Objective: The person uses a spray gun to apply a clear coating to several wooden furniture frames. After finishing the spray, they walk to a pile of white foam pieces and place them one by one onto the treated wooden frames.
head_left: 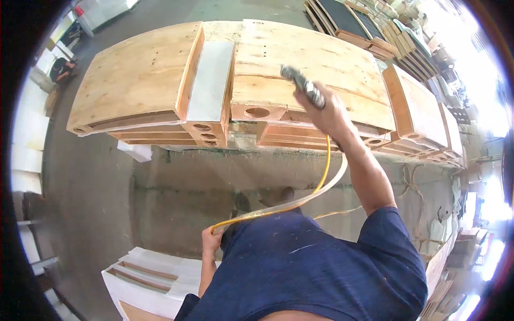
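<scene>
Head view: at 1 o'clock from the middle, a blurred metallic tool (303, 85) sits in the right hand (327, 109), fingers wrapped round its body, over the central plywood box (332, 69); contact with the wood cannot be told. At 7 o'clock the left hand (211, 242) is closed round a yellow hose (328, 160) and a pale tube (324, 193), which sweep up toward the right hand; their joint with the tool is hidden. Steady handling probably calls for a firm right grip, a relaxed wrist and enough slack from the left so the lines never drag.

The box's front edge, with a round cutout (257, 113), faces the person; at 11 o'clock a gap holding a pale panel (210, 80) parts it from the left plywood box (136, 69). Floor (176, 187) between the boxes and the white unit (144, 294) at 7 o'clock seems to allow sideways steps, though loose hose (413, 182) at 3 o'clock could snag feet.
</scene>
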`<state>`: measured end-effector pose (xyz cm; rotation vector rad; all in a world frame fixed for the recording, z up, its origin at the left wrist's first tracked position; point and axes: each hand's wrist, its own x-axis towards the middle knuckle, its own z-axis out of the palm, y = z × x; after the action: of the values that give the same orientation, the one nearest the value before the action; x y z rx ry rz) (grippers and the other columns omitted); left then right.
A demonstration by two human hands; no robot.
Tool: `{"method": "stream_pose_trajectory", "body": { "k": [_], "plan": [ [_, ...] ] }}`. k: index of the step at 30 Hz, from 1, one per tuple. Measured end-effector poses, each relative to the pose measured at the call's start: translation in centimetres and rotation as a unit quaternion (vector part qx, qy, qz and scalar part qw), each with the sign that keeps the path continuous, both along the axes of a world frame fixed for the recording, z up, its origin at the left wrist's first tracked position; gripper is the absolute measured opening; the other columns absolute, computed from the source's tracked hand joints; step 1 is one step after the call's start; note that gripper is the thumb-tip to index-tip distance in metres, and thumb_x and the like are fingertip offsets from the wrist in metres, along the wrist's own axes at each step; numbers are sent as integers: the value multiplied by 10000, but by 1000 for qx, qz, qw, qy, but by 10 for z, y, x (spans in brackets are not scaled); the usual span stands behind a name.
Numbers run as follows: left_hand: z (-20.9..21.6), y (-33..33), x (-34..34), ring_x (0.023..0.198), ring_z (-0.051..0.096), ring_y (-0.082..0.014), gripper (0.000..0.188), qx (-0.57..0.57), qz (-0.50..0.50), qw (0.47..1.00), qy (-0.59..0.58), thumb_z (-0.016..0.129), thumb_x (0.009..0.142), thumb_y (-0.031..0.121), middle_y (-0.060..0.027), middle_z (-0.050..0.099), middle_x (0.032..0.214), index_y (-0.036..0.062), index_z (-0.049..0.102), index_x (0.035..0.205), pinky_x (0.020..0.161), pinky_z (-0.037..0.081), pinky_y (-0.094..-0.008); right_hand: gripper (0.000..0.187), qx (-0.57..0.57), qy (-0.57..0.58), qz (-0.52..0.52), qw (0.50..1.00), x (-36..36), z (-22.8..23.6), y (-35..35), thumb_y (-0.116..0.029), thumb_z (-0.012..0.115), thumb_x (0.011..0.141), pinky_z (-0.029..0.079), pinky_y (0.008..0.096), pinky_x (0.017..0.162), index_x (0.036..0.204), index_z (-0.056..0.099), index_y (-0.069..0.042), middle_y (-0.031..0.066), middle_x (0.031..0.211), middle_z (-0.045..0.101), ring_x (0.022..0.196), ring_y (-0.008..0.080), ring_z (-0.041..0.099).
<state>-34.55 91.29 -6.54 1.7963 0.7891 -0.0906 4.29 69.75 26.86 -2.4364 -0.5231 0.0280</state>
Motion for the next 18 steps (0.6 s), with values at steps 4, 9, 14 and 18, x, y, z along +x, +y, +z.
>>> {"method": "stream_pose_trajectory", "body": {
  "k": [4,9,14,18],
  "plan": [
    [16,8,13,636,610,-142,192,-26,-12,999,40,704,748,87,-97,677,711,-23,691,906,595,479,-313,363,0,-36,119,992,-62,-21,-21,-296,640,873,490,430,695,1116,553,-40,203,837,642,807,370,642],
    [25,12,17,608,585,-129,179,-15,-71,996,56,696,748,80,-86,661,688,-25,689,892,572,470,-303,360,31,43,-15,998,-62,10,-23,-306,654,873,488,414,683,1075,562,-23,204,839,638,806,370,638],
    [4,3,6,582,529,-101,168,-61,-25,997,49,695,759,75,-52,615,650,-22,690,896,554,453,-288,350,38,38,48,997,-78,-11,-47,-296,639,876,490,423,743,1101,558,-39,206,904,642,876,387,629],
    [-6,-15,2,619,524,-92,183,-91,15,995,35,691,787,85,-22,620,696,-34,683,925,573,449,-280,358,75,47,-18,996,-68,-13,-79,-303,648,869,485,431,757,1092,556,-38,204,897,643,896,381,623]
  ]
}}
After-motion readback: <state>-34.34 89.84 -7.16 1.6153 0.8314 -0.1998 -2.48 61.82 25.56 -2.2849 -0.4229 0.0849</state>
